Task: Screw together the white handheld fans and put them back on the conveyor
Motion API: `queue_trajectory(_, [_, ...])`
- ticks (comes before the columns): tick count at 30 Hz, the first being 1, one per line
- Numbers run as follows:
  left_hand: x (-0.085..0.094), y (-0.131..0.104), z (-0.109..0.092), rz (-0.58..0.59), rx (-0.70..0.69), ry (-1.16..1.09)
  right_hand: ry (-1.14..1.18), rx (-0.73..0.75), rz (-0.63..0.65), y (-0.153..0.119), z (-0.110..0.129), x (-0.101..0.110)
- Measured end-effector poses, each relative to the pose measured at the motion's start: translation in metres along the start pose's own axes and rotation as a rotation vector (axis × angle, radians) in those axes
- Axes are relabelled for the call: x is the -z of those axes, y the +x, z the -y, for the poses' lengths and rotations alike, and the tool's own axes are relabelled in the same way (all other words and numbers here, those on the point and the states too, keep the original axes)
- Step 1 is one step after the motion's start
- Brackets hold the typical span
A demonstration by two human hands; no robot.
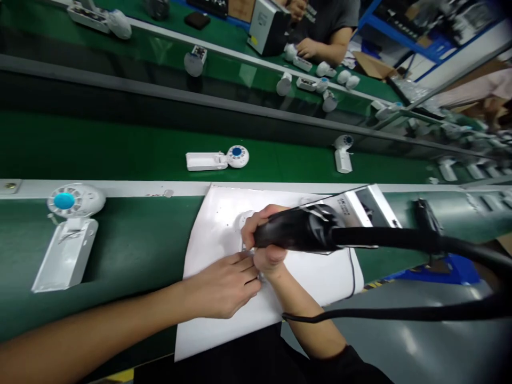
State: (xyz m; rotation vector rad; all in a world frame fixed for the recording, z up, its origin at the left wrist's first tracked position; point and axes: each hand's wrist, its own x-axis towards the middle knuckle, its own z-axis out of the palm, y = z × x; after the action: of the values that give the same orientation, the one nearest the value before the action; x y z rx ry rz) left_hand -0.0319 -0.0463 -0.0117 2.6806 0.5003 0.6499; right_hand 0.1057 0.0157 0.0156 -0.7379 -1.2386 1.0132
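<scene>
My right hand (270, 240) is closed round a black power screwdriver (298, 229), whose dark cable runs off to the right. Just left of it and lower, my left hand (224, 285) has its fingers pressed together on a white part mostly hidden under both hands. Only the round edge of that part (245, 218) shows beyond the fingers. Beneath lies a white sheet (216, 224). Behind the screwdriver stands a silver box (348, 208) with dark lettering.
A white device with a blue disc (76, 234) lies at the left. Similar devices (208, 160) (343, 154) rest on the green belt (120, 149). Across the rail, a person's hand (307, 48) is near white parts. A blue bin (460, 269) is at the right.
</scene>
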Motion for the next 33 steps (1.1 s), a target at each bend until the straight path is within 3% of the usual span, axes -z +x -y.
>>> queue_trajectory(4, [-0.006, -0.004, 0.001, -0.013, -0.006, -0.023, -0.07, 0.044, 0.005, -0.002, -0.002, -0.004])
queue_trajectory(7, [-0.005, -0.004, 0.0, -0.008, -0.008, 0.002, -0.052, 0.158, -0.019, 0.009, 0.021, 0.006])
queue_trajectory(9, [-0.002, -0.003, -0.001, 0.006, 0.004, 0.015, -0.066, 0.294, -0.116, 0.022, 0.047, 0.026])
queue_trajectory(12, [0.002, 0.0, -0.003, 0.026, 0.011, 0.021, -0.325, 0.484, -0.433, 0.047, 0.082, 0.068])
queue_trajectory(15, [0.002, 0.001, -0.003, 0.024, 0.011, 0.022, -0.396, 0.48, -0.539, 0.061, 0.094, 0.099])
queue_trajectory(17, [0.002, 0.001, -0.003, 0.025, 0.011, 0.028, -0.387, 0.45, -0.539, 0.061, 0.092, 0.106])
queue_trajectory(19, [0.002, 0.001, -0.003, 0.036, 0.008, 0.036, -0.321, 0.386, -0.451, 0.054, 0.088, 0.099])
queue_trajectory(22, [0.002, 0.0, -0.003, 0.056, 0.004, 0.035, -0.15, 0.271, -0.264, 0.038, 0.083, 0.071])
queue_trajectory(26, [0.003, 0.001, -0.001, 0.03, -0.012, 0.025, -0.029, 0.273, -0.038, 0.023, 0.072, 0.032])
queue_trajectory(30, [0.004, 0.001, 0.0, 0.001, -0.013, 0.019, -0.029, 0.282, -0.065, 0.023, 0.055, 0.014])
queue_trajectory(33, [0.003, 0.001, -0.001, 0.008, -0.006, 0.025, -0.045, 0.186, -0.127, 0.025, 0.044, 0.011])
